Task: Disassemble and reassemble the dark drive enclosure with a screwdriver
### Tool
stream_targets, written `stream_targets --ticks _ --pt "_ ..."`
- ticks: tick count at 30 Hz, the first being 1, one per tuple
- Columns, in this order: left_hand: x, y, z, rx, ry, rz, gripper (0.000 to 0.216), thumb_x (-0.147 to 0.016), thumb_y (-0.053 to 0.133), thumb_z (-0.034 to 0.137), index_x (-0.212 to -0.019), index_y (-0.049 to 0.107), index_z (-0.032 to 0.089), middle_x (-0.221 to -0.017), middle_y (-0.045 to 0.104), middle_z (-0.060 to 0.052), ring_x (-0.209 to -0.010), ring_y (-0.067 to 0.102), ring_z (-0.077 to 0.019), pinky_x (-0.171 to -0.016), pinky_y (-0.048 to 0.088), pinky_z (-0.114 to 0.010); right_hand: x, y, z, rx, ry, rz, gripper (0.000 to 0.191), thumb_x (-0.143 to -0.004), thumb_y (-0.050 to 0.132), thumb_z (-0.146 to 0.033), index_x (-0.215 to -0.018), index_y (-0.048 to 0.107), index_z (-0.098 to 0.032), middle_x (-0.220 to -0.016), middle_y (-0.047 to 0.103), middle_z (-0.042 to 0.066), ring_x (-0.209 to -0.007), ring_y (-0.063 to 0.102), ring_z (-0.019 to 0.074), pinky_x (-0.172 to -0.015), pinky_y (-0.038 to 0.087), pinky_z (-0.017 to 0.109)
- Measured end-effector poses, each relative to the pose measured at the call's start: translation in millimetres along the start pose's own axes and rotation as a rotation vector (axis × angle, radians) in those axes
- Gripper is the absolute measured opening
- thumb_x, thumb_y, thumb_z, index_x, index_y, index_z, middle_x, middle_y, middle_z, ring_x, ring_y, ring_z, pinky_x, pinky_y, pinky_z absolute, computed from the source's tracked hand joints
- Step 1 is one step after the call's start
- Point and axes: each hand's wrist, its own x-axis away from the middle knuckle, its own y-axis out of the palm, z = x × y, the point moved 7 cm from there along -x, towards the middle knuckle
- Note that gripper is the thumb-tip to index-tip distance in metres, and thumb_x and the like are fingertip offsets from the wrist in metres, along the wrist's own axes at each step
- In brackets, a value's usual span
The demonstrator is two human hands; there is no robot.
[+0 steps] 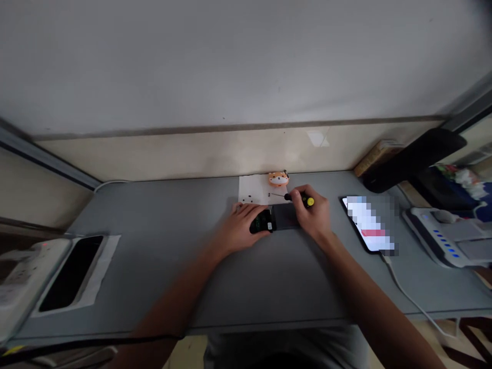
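My left hand (243, 221) rests on the grey table (172, 256), fingers curled over the left end of a small dark device (282, 218) with its circuit board exposed. My right hand (313, 212) grips a small screwdriver (303, 199) with a black handle and yellow cap. Its thin tip points left over a white paper sheet (253, 192). A few tiny dark screws lie on that sheet. An orange animal figurine (278, 178) sits at the sheet's far edge.
A lit phone (367, 223) with a white cable lies to the right. Beyond it are a white powered device with blue lights (446, 238) and a black lamp head (415, 159). At left a black phone-like slab (73, 271) lies on white paper beside a power strip (19, 277).
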Motion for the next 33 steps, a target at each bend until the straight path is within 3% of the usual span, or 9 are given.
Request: stream_targets --ticks 8,14,22,28,33 --pt "2 -6 7 0.010 0.052 0.041 0.047 -0.092 0.065 0.044 -0.134 0.056 0.025 -0.130 0.065 -0.009 -0.123 0.057 -0.0298 -0.112 0.036 -0.049 0 9 4 -0.005 -0.016 -0.058 0.039 -0.095 0.051 -0.055 -0.082 0.065 -0.022 -0.073 0.073 0.004 -0.064 0.064 0.0172 -0.063 0.050 0.028" --pt "7 -21 -3 0.053 -0.041 0.269 0.031 -0.100 0.049 0.035 -0.123 0.064 0.021 -0.117 0.068 -0.009 -0.115 0.057 -0.0274 -0.103 0.041 -0.045 1 3 -1 -0.095 -0.003 -0.037 0.042 -0.096 0.049 -0.057 -0.079 0.064 -0.021 -0.070 0.070 0.002 -0.061 0.061 0.0156 -0.060 0.049 0.027" --pt "7 -25 -16 0.065 -0.178 0.414 0.017 -0.095 0.064 0.032 -0.108 0.072 0.025 -0.109 0.072 -0.005 -0.106 0.063 -0.0236 -0.098 0.043 -0.041 6 1 -15 -0.247 0.019 -0.042 0.056 -0.094 0.043 -0.068 -0.072 0.064 -0.021 -0.062 0.061 0.001 -0.055 0.054 0.0139 -0.052 0.043 0.027" --pt "6 -26 -21 0.045 -0.123 0.455 0.011 -0.096 0.066 0.027 -0.092 0.076 0.026 -0.091 0.075 -0.001 -0.095 0.064 -0.0205 -0.091 0.043 -0.037 7 5 -19 -0.292 0.015 -0.070 0.056 -0.094 0.045 -0.067 -0.070 0.064 -0.020 -0.062 0.062 0.001 -0.056 0.055 0.0134 -0.053 0.043 0.026" --pt "9 -28 -15 -0.064 -0.002 0.503 0.011 -0.097 0.066 0.029 -0.093 0.076 0.026 -0.088 0.076 -0.001 -0.093 0.063 -0.0205 -0.090 0.041 -0.038 7 5 -20 -0.308 -0.009 -0.074 0.045 -0.096 0.051 -0.055 -0.069 0.064 -0.020 -0.062 0.061 0.000 -0.058 0.055 0.0132 -0.054 0.042 0.026"
